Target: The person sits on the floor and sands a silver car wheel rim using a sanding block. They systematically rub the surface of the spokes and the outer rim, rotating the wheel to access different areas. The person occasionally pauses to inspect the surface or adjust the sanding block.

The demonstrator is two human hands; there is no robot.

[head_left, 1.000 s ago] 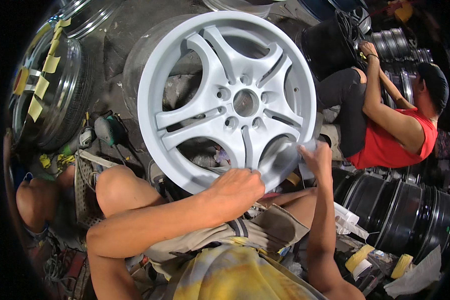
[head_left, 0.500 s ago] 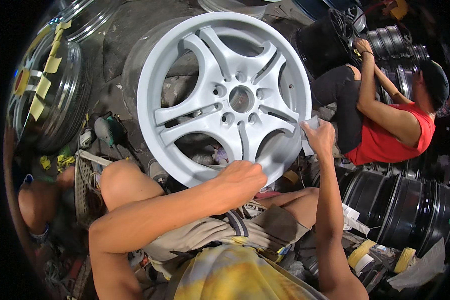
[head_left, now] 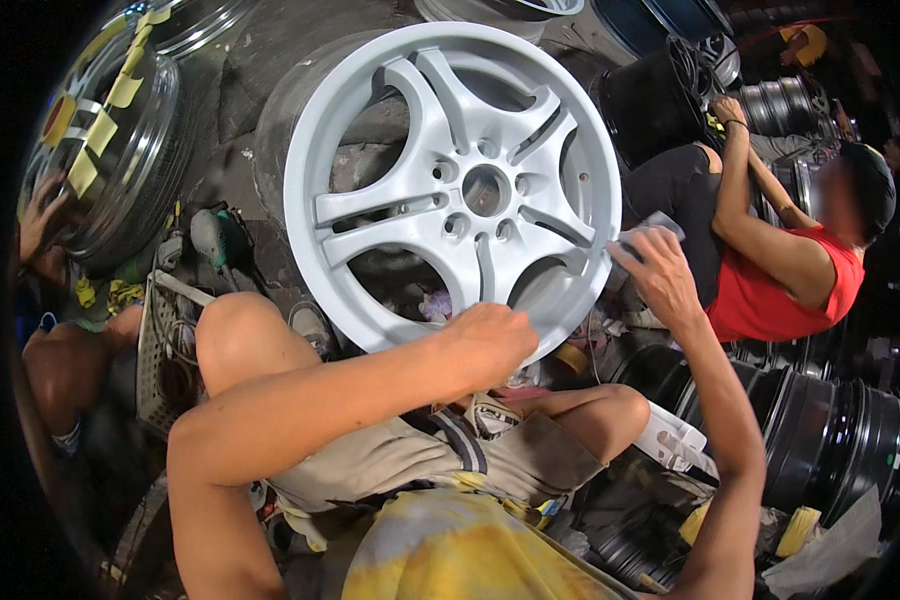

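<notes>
A pale grey alloy wheel rim (head_left: 448,213) with split spokes stands face up in front of me, tilted a little toward me. My left hand (head_left: 495,345) is closed round its near edge, fingers curled and mostly hidden from view. By the rim's right edge is my right hand (head_left: 662,272), its fingers bent and slightly spread over a thin grey sheet of sandpaper (head_left: 660,226). Part of that sheet is hidden behind the fingers. My knees are on the near side of the rim.
To the left stands a tyred wheel (head_left: 135,150) with yellow paper strips, a co-worker's hand (head_left: 42,215) beside it. A green power tool (head_left: 213,238) lies near a plastic basket (head_left: 160,350). A person in red (head_left: 785,280) sits at right, above black rims (head_left: 800,420).
My right hand has shifted outward with the sheet, and its fingers have loosened and spread. My left hand keeps its hold on the rim. A co-worker's hand has appeared at far left.
</notes>
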